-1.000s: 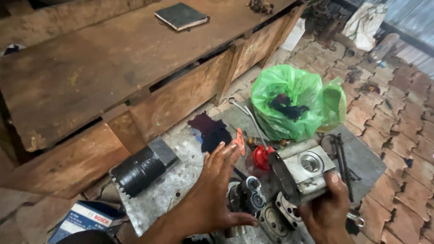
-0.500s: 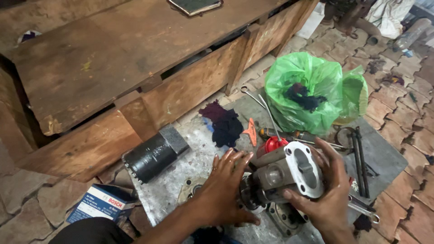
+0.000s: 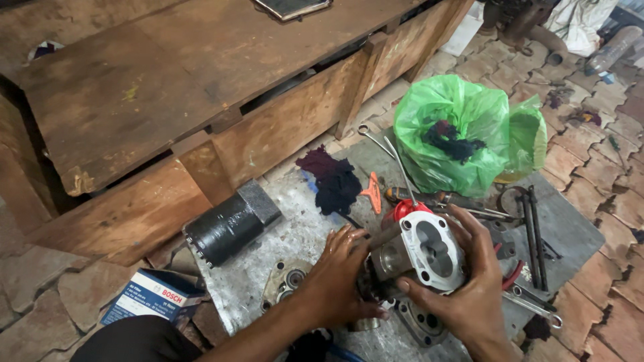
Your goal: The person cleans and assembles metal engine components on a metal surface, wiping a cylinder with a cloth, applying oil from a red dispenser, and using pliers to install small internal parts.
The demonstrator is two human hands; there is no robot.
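Observation:
Both of my hands are on a grey metal pump housing (image 3: 421, 249) with a figure-eight bore in its pale end face. My right hand (image 3: 469, 295) wraps around its right and lower side. My left hand (image 3: 339, 275) grips the darker left end of the housing and the greasy parts under it. A flat metal cover plate (image 3: 285, 281) with a bearing hole lies just left of my left hand. Behind the housing stands a small red-topped part (image 3: 401, 209).
A black cylindrical body (image 3: 231, 224) lies on the metal sheet (image 3: 570, 231). Dark rags (image 3: 333, 181), an orange-handled tool (image 3: 371, 192), wrenches (image 3: 533, 302), rods (image 3: 531, 224) and a green plastic bag (image 3: 463, 134) lie around. A wooden bench (image 3: 168, 87) stands behind, a blue-and-white box (image 3: 151, 298) at lower left.
My right hand has turned the housing so its bored end face points up, and my left hand has closed onto its left end. The view has shifted slightly.

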